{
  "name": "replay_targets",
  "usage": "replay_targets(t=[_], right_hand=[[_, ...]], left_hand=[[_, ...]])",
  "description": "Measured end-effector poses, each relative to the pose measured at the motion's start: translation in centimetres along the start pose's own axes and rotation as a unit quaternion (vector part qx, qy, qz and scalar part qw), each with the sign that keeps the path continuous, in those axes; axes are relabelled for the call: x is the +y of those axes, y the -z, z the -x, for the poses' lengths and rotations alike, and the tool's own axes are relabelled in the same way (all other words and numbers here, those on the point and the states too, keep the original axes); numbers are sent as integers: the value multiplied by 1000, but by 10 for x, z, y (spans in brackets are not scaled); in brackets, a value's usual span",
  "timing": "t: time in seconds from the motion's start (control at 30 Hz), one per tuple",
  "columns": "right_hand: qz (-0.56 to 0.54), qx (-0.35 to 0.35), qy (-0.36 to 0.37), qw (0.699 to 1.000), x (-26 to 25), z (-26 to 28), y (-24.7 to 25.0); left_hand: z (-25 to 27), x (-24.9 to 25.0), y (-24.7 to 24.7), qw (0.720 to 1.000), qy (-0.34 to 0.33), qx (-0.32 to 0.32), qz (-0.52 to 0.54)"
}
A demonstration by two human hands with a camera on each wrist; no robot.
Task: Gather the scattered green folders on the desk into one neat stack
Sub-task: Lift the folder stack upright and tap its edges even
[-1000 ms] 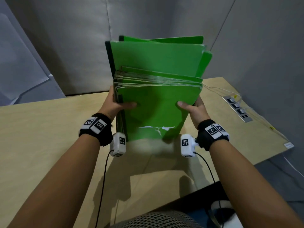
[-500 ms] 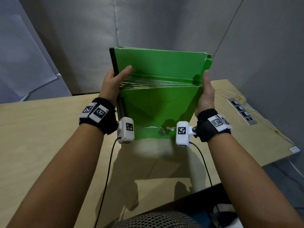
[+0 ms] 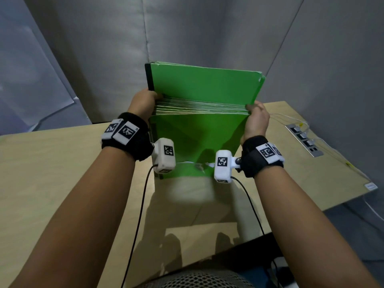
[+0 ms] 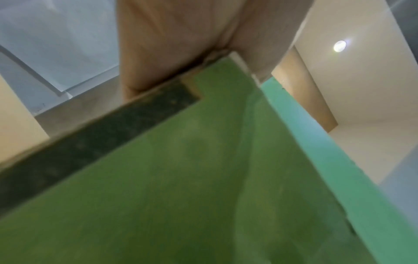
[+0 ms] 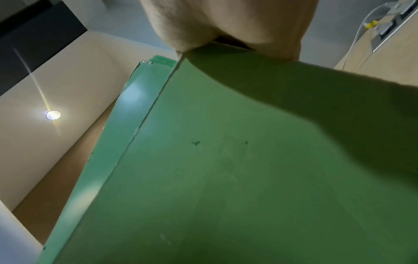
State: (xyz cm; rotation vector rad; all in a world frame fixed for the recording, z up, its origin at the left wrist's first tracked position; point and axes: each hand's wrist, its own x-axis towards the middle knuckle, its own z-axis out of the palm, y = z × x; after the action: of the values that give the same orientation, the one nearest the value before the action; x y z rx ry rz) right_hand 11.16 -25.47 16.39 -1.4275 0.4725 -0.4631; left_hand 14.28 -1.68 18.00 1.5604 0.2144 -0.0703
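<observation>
Both hands grip upright green folders on desk, fingertips hidden behind

Head view looks down over the desk; both wrist views face upward, close against the folders.

**What you are wearing on your arms**

Your forearms are bare, with no sleeves. On your left wrist sits a black fabric wristband carrying two white square tags printed with black-and-white coded patterns. A white boxy camera module hangs from its inner side, with another coded tag on its face and a thin black cable trailing down from it. Your right wrist has a matching black wristband with white coded tags, and a second white camera module, fixed by a small metal joint, also tagged. A black cable runs from its underside too.
</observation>
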Motion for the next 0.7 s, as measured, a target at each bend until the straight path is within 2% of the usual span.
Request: replay_targets(t=[0.07,0.2,0.33,0.43,0.53,0.6,0.7], right_hand=[[3,3,2,1000,-3,1,-1],[19,-7,4,1000,-4,5,-2],[39,-17,7,999,-6,6,-3],[43,-11,5,999,-14,8,-3],[62,0,13,998,-28,9,-7],[74,8,9,997,-40,6,-10],[52,13,-24,998,-52,3,-14]], left_hand=[[0,6,-2,1000,18,12,-15],[5,11,-6,999,8,35,-22],[14,3,-10,995,-53,80,39],[15,-2,-6,991,-88,49,93],[12,3,-5,991,-99,25,88],[8,11,-6,993,-83,30,81],[1,18,-9,994,-15,62,92]])
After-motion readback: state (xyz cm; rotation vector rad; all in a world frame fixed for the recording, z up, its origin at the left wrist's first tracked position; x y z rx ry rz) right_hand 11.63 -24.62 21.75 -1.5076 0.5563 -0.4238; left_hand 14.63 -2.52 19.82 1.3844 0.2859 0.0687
